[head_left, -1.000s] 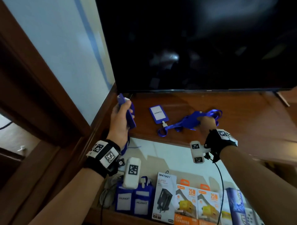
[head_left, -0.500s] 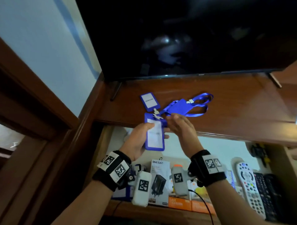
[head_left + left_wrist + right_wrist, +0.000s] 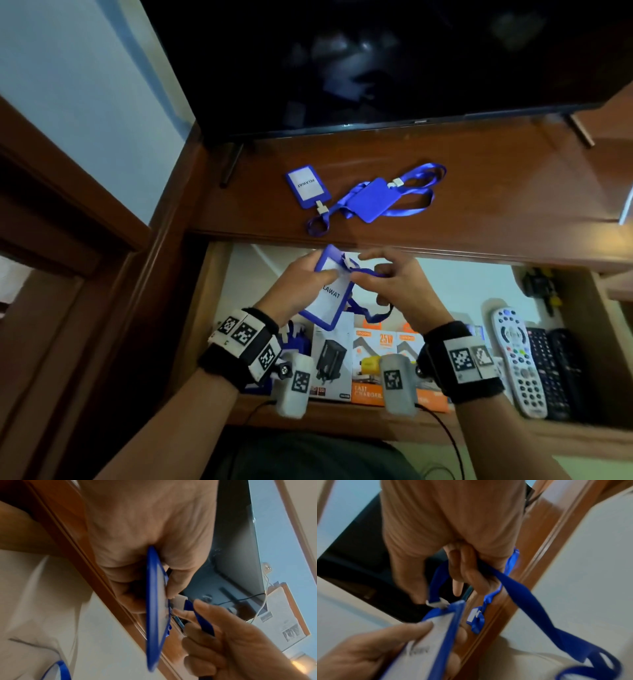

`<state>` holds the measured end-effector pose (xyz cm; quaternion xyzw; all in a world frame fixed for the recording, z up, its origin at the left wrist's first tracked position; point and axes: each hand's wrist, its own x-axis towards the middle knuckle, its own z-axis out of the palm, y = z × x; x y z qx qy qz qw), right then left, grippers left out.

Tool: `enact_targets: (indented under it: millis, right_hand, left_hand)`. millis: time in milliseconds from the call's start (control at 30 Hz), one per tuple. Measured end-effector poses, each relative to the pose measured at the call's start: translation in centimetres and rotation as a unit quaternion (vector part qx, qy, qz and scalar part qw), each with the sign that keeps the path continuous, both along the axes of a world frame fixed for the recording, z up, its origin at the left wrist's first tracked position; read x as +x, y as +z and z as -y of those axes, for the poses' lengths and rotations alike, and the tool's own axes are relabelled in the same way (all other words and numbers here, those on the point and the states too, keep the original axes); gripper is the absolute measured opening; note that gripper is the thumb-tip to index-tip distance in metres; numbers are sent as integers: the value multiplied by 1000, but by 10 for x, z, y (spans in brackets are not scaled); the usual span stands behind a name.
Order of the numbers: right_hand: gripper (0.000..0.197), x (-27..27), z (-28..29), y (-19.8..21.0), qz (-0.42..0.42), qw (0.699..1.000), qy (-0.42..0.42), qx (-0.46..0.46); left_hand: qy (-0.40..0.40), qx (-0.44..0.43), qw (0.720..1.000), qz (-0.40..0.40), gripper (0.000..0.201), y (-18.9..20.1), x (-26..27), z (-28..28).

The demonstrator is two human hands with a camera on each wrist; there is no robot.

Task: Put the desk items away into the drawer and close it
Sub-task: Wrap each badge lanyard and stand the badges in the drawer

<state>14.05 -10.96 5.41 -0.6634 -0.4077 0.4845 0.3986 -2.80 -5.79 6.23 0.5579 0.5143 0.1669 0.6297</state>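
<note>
- Left hand (image 3: 297,278) pinches the badge holder (image 3: 329,297) over the open drawer (image 3: 219,284); right hand (image 3: 394,284) fingers curl round its lanyard (image 3: 518,588)
- Best gather the strap first; loose loops could snag

glossy wooden desk (image 3: 479,192), smooth plastic badge holder (image 3: 329,291), cloth lanyard (image 3: 530,595).

The wooden bench (image 3: 479,192) carries two blue badge holders (image 3: 307,186) with their lanyards (image 3: 416,192) tangled together, one face up, one face down. A television's (image 3: 376,61) feet stand on it behind them.
</note>
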Motion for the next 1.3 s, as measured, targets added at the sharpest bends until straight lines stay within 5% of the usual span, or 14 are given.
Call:
enact_targets:
  millis: [100, 267, 400, 700, 967, 1133, 1300]
  right_hand:
    - [8, 2, -6, 6, 68, 997, -1, 43]
    - [25, 2, -14, 14, 86, 992, -6, 96]
    - [28, -3, -19, 19, 61, 993, 36, 92]
    - [29, -18, -32, 22, 107, 986, 117, 59]
    - [35, -25, -20, -5, -41, 997, 37, 54]
    - [29, -29, -12, -10, -96, 994, 40, 21]
    - [44, -27, -19, -8, -102, 993, 34, 37]
  left_hand:
    - [-27, 13, 999, -32, 21, -2, -3, -3]
    - [-90, 30, 995, -30, 30, 1, -10, -5]
    - [-130, 76, 987, -53, 16, 1, -9, -7]
    - [-222, 181, 941, -182, 18, 16, -8, -24]
    - [-25, 57, 997, -41, 11, 6, -22, -22]
    - [161, 9, 987, 20, 5, -1, -22, -21]
    - [225, -26, 971, 73, 3, 0, -17, -18]
